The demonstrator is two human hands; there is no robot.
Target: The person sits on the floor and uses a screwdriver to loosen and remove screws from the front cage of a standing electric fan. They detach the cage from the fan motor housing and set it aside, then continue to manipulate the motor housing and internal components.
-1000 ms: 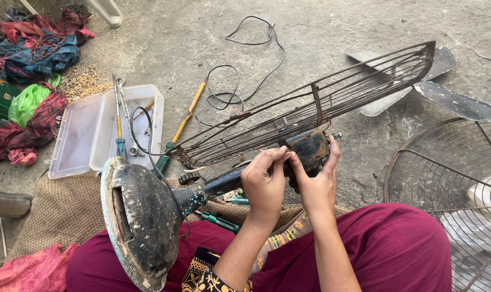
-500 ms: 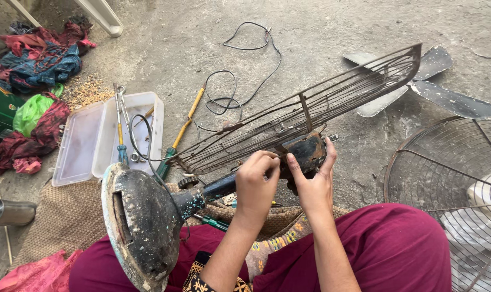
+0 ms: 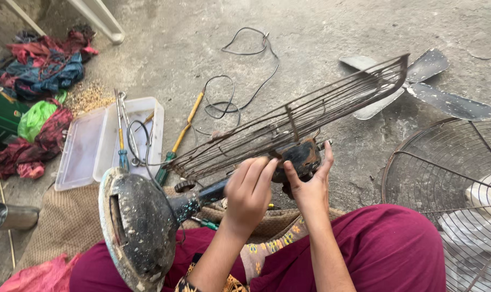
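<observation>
Partly hidden, both hands' grip, left hand and right hand, clasps the fan motor.

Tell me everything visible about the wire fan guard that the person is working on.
The wire fan guard is a round grille of thin, rusty, dark metal wires with a thicker rim, seen almost edge-on and tilted, its far edge raised toward the upper right. It sits on the dirty black motor housing of a table fan lying across the person's lap. The left hand and right hand grip the motor just beneath it.
</observation>
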